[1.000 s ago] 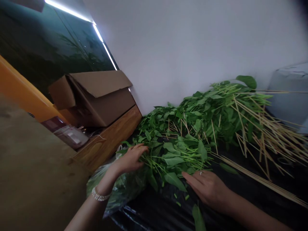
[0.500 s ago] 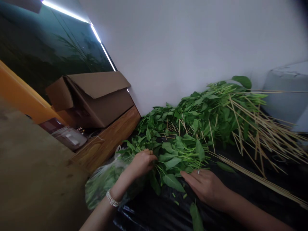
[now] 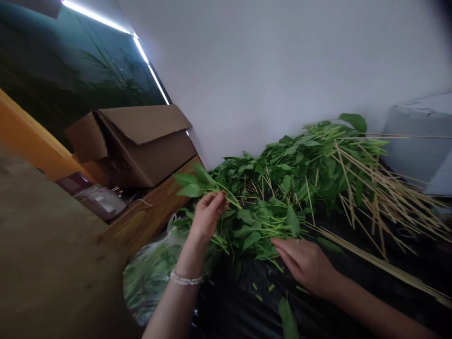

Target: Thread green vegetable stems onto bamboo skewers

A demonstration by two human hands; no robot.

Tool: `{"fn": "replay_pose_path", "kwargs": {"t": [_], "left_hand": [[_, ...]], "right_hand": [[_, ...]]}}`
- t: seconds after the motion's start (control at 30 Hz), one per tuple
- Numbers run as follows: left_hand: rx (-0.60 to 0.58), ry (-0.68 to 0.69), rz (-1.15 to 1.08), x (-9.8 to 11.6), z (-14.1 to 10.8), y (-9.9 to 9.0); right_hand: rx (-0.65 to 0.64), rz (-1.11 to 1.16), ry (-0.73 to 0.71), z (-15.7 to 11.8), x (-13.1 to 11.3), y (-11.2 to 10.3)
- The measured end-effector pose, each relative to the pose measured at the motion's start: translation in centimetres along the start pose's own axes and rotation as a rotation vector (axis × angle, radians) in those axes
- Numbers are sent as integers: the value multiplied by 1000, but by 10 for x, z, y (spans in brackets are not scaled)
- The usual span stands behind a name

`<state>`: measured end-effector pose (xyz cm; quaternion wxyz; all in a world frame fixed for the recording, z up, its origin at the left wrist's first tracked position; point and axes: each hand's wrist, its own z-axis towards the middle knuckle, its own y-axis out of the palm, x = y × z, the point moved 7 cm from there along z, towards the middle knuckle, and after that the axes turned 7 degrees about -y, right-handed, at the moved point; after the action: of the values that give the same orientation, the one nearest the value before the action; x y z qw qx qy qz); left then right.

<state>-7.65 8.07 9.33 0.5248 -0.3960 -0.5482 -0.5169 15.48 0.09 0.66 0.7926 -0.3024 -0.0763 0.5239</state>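
Note:
My left hand (image 3: 209, 214) pinches a leafy green stem (image 3: 192, 184), its leaves pointing left and its cut end right. Below it lies a loose pile of leafy greens (image 3: 263, 223) on black plastic sheeting (image 3: 243, 306). My right hand (image 3: 307, 263), with a ring on one finger, rests at the pile's near right edge. Its fingers are closed together, and what they hold, if anything, is hidden. A clear plastic bag (image 3: 151, 278) of greens sits left of the pile, beside my left forearm. Short cut stem pieces (image 3: 271, 287) and a single leaf (image 3: 287, 319) lie in front.
A larger heap of greens (image 3: 296, 155) lies along the white wall, with many thin wooden sticks (image 3: 391, 197) at its right. More sticks (image 3: 381, 266) lie behind my right forearm. An open cardboard box (image 3: 151, 155) stands on a wooden surface (image 3: 141, 221) at left.
My left hand has risen from the pile and now lifts a leafy stem above it. My right hand has shifted slightly, its fingers closed.

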Motion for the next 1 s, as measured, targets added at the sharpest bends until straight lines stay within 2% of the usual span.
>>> {"fn": "replay_pose_path", "kwargs": {"t": [0.07, 0.13, 0.2, 0.27, 0.43, 0.57, 0.73, 0.87, 1.0], "left_hand": [[-100, -131, -129, -29, 0, 34], [-142, -182, -181, -54, -2, 60], [-159, -191, -196, -73, -5, 77], [-160, -182, -187, -87, -9, 84], [-195, -124, -55, -97, -18, 84], [-213, -111, 23, -97, -22, 83], [-15, -36, -26, -93, -11, 60], [118, 27, -73, -88, -5, 42], [237, 187, 10, -72, -15, 34]], "right_hand": [[71, 45, 176, 2, 20, -10], [85, 100, 368, 1, 40, -16], [78, 204, 548, 0, 55, -19], [74, 355, 691, -3, 63, -17], [24, 687, 844, -4, 57, 1], [27, 775, 935, -9, 59, 8], [148, 769, 999, -10, 68, 0], [190, 786, 1020, -10, 71, -3], [202, 817, 1044, -12, 73, -2]]}}
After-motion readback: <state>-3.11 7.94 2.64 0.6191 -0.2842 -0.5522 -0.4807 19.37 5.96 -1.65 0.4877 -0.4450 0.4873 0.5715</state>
